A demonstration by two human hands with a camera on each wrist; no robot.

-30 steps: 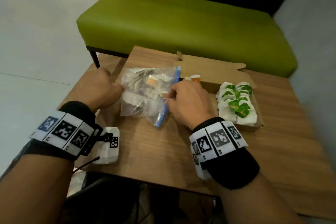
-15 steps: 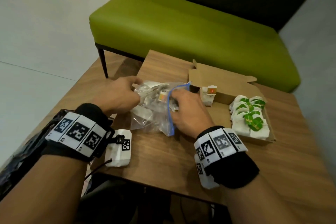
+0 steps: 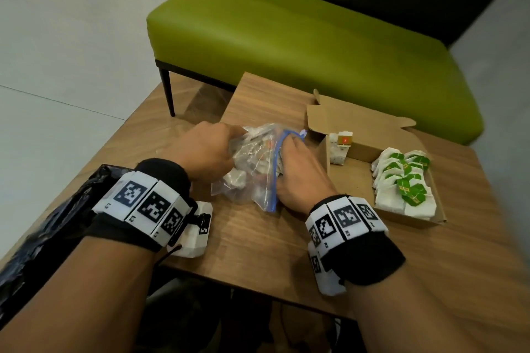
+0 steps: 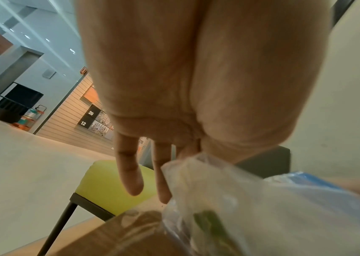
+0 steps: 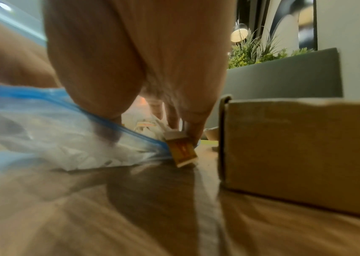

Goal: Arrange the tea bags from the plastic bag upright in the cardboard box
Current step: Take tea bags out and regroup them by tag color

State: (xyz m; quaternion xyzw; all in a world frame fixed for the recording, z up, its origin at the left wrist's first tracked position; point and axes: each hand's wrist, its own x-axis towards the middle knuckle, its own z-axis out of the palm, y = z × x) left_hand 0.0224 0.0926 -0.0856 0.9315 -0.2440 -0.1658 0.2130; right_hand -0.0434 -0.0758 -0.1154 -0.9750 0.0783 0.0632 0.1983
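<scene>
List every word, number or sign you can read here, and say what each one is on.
"20": dark wall panel in the left wrist view.
"12": dark wall panel just below it.
Wristband markers: square codes; the tiny characters under them are too small to read.
Tea bag tags: print too small to read.

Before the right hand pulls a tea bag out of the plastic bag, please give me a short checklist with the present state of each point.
1. Left hand holds the plastic bag steady: ok.
2. Bag mouth with blue zip is open: ok.
3. Right hand has a tea bag gripped: cannot tell; an orange tag hangs below its fingers.
4. Cardboard box has free floor space: ok.
5. Lone tea bag in the box stands upright: ok.
6. Green-tagged tea bags are packed in rows: ok.
</scene>
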